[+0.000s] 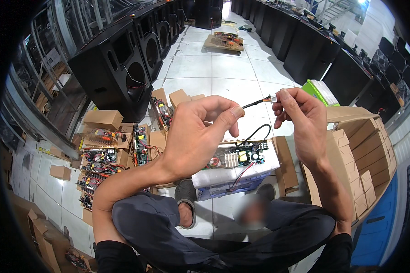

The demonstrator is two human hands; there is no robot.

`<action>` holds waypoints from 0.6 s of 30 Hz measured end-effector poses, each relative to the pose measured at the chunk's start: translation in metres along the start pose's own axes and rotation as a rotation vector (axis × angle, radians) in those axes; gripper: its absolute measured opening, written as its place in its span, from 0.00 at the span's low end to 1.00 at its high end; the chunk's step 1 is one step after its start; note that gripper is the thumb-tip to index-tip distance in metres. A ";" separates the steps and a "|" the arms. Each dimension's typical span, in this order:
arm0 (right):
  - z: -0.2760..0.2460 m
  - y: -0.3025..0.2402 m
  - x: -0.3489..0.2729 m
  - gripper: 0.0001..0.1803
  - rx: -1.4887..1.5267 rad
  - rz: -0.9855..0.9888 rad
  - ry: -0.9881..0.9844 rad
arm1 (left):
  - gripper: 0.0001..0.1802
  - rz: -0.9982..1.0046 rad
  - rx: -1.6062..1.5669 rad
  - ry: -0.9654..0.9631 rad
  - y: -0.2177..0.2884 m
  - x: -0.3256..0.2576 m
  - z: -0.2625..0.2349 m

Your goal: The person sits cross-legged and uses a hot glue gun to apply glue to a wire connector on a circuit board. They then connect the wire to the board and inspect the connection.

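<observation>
My left hand (pixel 193 136) pinches a black-sleeved cable (pixel 256 103) between thumb and forefinger. At the cable's far end is a small white plug connector (pixel 273 98), with a few coloured wires running into it. My right hand (pixel 301 119) grips that connector with thumb and fingertips. Below both hands, an amplifier circuit board (pixel 243 157) with metal heatsinks rests on a white foam slab (pixel 271 160) over a blue crate (pixel 228 189). A black cable loops up from the board, and red and black wires hang off its front edge.
Several circuit boards (pixel 100 159) and brown boxes lie at the left. Black speaker cabinets (pixel 118 68) line the far left, more black cabinets (pixel 300 45) the right. A large carton (pixel 382 182) of small boxes stands right, by a green box (pixel 321 92). Farther off are boards on cardboard (pixel 223 43).
</observation>
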State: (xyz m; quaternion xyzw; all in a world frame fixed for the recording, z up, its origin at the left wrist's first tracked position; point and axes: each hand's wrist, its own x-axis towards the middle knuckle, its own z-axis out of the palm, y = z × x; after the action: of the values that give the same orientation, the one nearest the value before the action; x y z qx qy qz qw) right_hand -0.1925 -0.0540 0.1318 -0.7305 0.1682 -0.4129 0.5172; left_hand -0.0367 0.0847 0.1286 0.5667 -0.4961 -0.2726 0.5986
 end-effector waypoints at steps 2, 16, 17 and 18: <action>-0.001 -0.001 0.002 0.15 -0.002 0.004 -0.008 | 0.14 -0.003 0.012 -0.001 0.001 0.002 -0.001; 0.000 -0.004 0.004 0.15 -0.011 0.025 -0.007 | 0.14 0.011 0.017 0.009 0.000 0.005 -0.002; 0.000 -0.004 0.004 0.14 -0.007 0.022 -0.005 | 0.14 0.015 0.013 0.011 -0.001 0.005 -0.002; 0.001 -0.003 0.004 0.14 -0.002 0.020 -0.003 | 0.14 0.019 0.008 0.012 -0.001 0.005 -0.002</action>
State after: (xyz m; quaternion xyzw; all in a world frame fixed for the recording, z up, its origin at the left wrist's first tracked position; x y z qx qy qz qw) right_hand -0.1900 -0.0552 0.1363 -0.7301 0.1752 -0.4065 0.5206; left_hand -0.0327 0.0809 0.1295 0.5660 -0.4991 -0.2614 0.6019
